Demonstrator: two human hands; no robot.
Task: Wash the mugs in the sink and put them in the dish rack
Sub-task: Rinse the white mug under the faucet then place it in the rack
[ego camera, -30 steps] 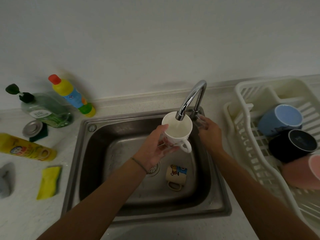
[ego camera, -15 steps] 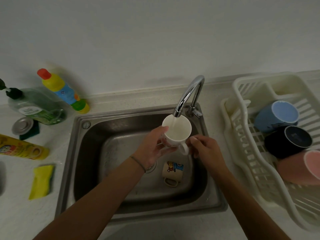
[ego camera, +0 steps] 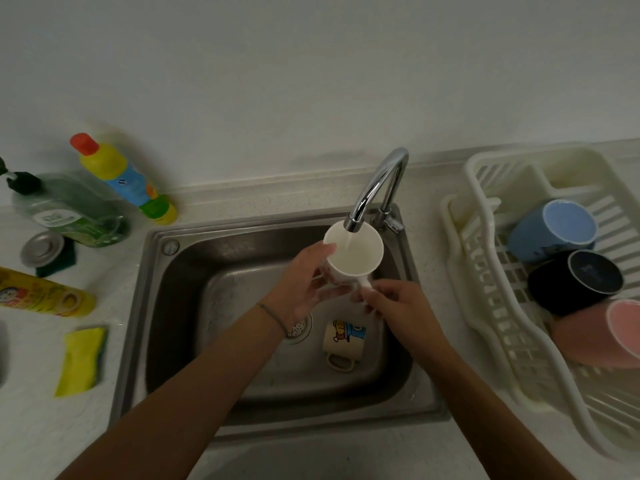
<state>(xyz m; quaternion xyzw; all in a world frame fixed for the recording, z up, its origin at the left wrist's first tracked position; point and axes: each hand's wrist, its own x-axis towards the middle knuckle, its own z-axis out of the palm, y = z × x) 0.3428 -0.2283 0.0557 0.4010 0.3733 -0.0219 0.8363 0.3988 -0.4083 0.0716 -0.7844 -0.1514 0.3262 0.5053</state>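
Observation:
A white mug (ego camera: 356, 258) sits upright under the chrome tap (ego camera: 375, 188), and water runs into it. My left hand (ego camera: 304, 289) grips the mug's left side. My right hand (ego camera: 394, 301) pinches its handle at the lower right. A cream cartoon mug (ego camera: 343, 339) lies on its side on the floor of the steel sink (ego camera: 180, 306), beside the drain. In the white dish rack (ego camera: 485, 258) on the right lie a blue mug (ego camera: 550, 233), a black mug (ego camera: 575, 282) and a pink mug (ego camera: 602, 334).
On the counter to the left are a green soap bottle (ego camera: 69, 209), a yellow bottle with a red cap (ego camera: 121, 178), a yellow bottle lying flat (ego camera: 41, 292), a sink plug on a green pad (ego camera: 43, 249) and a yellow sponge (ego camera: 81, 360).
My right hand left the tap lever and came down to the mug's handle. Water now runs from the tap into the mug.

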